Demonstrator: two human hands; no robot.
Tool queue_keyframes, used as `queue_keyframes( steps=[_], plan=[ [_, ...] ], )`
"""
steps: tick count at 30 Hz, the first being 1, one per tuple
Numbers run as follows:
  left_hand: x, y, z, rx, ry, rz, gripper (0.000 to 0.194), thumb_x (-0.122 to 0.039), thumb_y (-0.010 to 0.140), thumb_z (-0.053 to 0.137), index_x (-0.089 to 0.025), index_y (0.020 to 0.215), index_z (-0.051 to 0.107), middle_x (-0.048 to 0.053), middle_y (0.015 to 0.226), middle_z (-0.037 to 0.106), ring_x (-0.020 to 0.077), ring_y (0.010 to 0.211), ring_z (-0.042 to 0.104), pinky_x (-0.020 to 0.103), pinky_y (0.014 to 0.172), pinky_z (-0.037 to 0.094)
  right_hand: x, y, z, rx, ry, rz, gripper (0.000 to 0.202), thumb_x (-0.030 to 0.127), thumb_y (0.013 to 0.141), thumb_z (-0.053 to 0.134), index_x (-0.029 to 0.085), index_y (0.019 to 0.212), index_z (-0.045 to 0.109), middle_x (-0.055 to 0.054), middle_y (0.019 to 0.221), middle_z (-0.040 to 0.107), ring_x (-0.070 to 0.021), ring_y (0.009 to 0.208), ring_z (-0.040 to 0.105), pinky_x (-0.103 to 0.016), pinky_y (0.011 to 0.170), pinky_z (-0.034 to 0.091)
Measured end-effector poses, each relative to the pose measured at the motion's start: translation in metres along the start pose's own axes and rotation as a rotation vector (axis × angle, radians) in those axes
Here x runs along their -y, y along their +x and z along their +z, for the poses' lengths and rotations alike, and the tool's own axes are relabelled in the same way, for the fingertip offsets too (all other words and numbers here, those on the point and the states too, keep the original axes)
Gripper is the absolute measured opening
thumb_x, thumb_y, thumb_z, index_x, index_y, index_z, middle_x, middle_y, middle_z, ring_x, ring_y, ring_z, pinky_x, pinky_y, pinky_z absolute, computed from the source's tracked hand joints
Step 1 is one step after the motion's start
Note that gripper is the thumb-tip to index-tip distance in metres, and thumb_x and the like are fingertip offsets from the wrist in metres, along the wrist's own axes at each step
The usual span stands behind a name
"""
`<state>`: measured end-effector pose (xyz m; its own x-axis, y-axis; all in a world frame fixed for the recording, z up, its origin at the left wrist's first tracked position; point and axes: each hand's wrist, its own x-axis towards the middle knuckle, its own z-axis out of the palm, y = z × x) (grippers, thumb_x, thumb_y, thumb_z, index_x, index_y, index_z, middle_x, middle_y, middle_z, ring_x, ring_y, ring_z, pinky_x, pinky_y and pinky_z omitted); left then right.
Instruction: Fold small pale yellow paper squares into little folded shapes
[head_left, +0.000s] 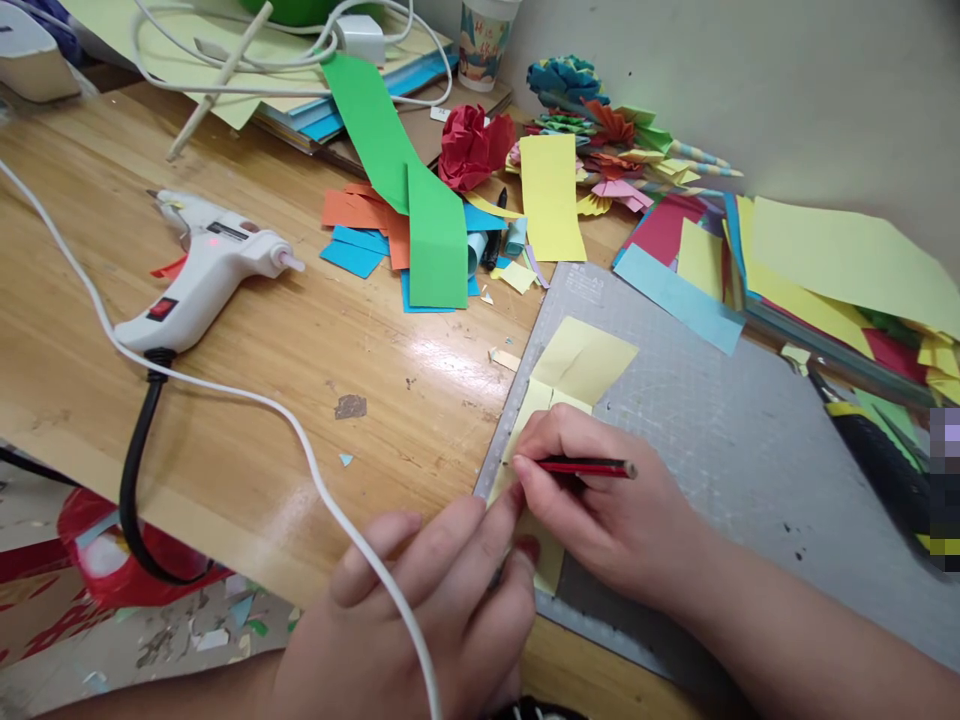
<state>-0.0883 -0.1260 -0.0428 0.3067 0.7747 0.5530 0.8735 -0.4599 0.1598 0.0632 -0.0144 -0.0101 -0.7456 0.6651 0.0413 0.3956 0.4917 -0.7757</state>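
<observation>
My right hand (pixel 600 500) is closed around a red and black pencil (pixel 589 467), its tip down near the left edge of a pale yellow paper strip (pixel 585 360). Creased across, the strip has its far part folded up at an angle. It lies along the left side of a grey cutting mat (pixel 720 450). My left hand (pixel 442 590) holds the near part of the strip down, thumb and fingertips close together on it. Both hands hide much of the strip's middle. A white cable (pixel 322 480) passes over the back of my left hand.
A white glue gun (pixel 210 265) lies on the wooden table (pixel 285 330) at the left. Green paper strips (pixel 437 240), a yellow strip (pixel 553 195) and paper flowers (pixel 570 80) lie at the back. On the right are stacked papers (pixel 840 260) and a black-yellow cutter (pixel 870 450).
</observation>
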Motion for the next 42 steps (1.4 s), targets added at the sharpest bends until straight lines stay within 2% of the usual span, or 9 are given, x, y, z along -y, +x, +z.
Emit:
queue_keyframes(
  steps=[5,10,19,25,32,35,38,40,42],
  plan=[
    [0.001,-0.002,0.001,0.001,-0.006,-0.001,0.017,-0.030,0.085,0.056,-0.029,0.093,0.071,-0.006,0.107,0.074,0.0128,0.102,0.059,0.029,0.095,0.031,-0.002,-0.001,0.000,0.017,-0.003,-0.026,0.014,0.017,0.089,0.046,0.018,0.077,0.052,-0.002,0.070,0.058,-0.0133,0.061,0.053,-0.028,0.055,0.041],
    [0.001,-0.004,0.001,0.013,-0.010,0.005,0.018,-0.032,0.086,0.057,-0.029,0.098,0.070,-0.006,0.115,0.071,0.0135,0.105,0.059,0.029,0.100,0.028,-0.005,-0.003,0.000,-0.063,0.102,-0.020,0.013,0.017,0.089,0.046,0.017,0.077,0.051,-0.002,0.070,0.057,-0.0132,0.060,0.054,-0.027,0.054,0.043],
    [0.001,-0.005,-0.001,0.055,-0.010,0.001,0.019,-0.034,0.086,0.056,-0.030,0.100,0.069,-0.006,0.109,0.073,0.0143,0.105,0.058,0.030,0.087,0.033,-0.004,0.001,-0.001,0.010,-0.005,-0.044,0.015,0.016,0.090,0.045,0.016,0.078,0.053,-0.002,0.069,0.058,-0.0127,0.059,0.052,-0.027,0.054,0.040],
    [0.002,-0.004,-0.001,0.066,-0.011,-0.012,0.019,-0.036,0.085,0.058,-0.031,0.101,0.068,-0.005,0.112,0.072,0.0155,0.103,0.060,0.031,0.085,0.033,-0.006,-0.001,-0.002,-0.056,0.059,-0.048,0.013,0.016,0.089,0.046,0.016,0.077,0.051,-0.002,0.069,0.056,-0.0122,0.059,0.051,-0.026,0.054,0.041],
    [0.000,-0.003,0.002,0.051,-0.013,-0.033,0.018,-0.035,0.084,0.060,-0.030,0.098,0.069,-0.006,0.107,0.074,0.0155,0.101,0.060,0.031,0.084,0.034,-0.006,0.000,0.000,0.004,0.039,-0.059,0.014,0.014,0.088,0.048,0.017,0.076,0.053,-0.001,0.068,0.055,-0.0127,0.060,0.050,-0.027,0.054,0.040],
    [0.001,-0.001,-0.001,0.102,-0.007,-0.019,0.020,-0.036,0.085,0.058,-0.029,0.102,0.068,-0.005,0.119,0.069,0.0159,0.101,0.061,0.034,0.084,0.034,-0.010,-0.003,0.001,-0.191,0.230,-0.068,0.012,0.014,0.088,0.051,0.019,0.077,0.054,0.000,0.071,0.054,-0.0131,0.064,0.053,-0.028,0.058,0.043],
    [0.002,0.001,-0.004,0.121,-0.018,-0.003,0.021,-0.035,0.086,0.057,-0.028,0.102,0.068,-0.004,0.126,0.065,0.0161,0.098,0.062,0.035,0.085,0.033,-0.014,-0.004,-0.003,-0.609,0.353,-0.087,0.009,0.017,0.092,0.050,0.022,0.087,0.055,0.000,0.077,0.057,-0.0144,0.066,0.054,-0.029,0.058,0.043],
    [0.002,0.002,-0.005,0.117,-0.037,-0.007,0.021,-0.034,0.085,0.057,-0.027,0.103,0.068,-0.003,0.127,0.064,0.0171,0.097,0.063,0.036,0.086,0.034,-0.020,-0.003,-0.010,-0.807,0.329,-0.067,0.010,0.021,0.096,0.044,0.023,0.096,0.054,-0.002,0.081,0.060,-0.0155,0.065,0.054,-0.031,0.055,0.040],
    [0.002,0.003,-0.006,0.127,-0.062,-0.021,0.022,-0.032,0.084,0.058,-0.027,0.104,0.068,-0.002,0.128,0.064,0.0190,0.098,0.063,0.037,0.086,0.034,-0.029,-0.001,-0.018,-0.889,0.236,-0.002,0.010,0.024,0.097,0.041,0.024,0.093,0.051,-0.004,0.085,0.061,-0.0164,0.068,0.054,-0.032,0.059,0.040]
  ],
)
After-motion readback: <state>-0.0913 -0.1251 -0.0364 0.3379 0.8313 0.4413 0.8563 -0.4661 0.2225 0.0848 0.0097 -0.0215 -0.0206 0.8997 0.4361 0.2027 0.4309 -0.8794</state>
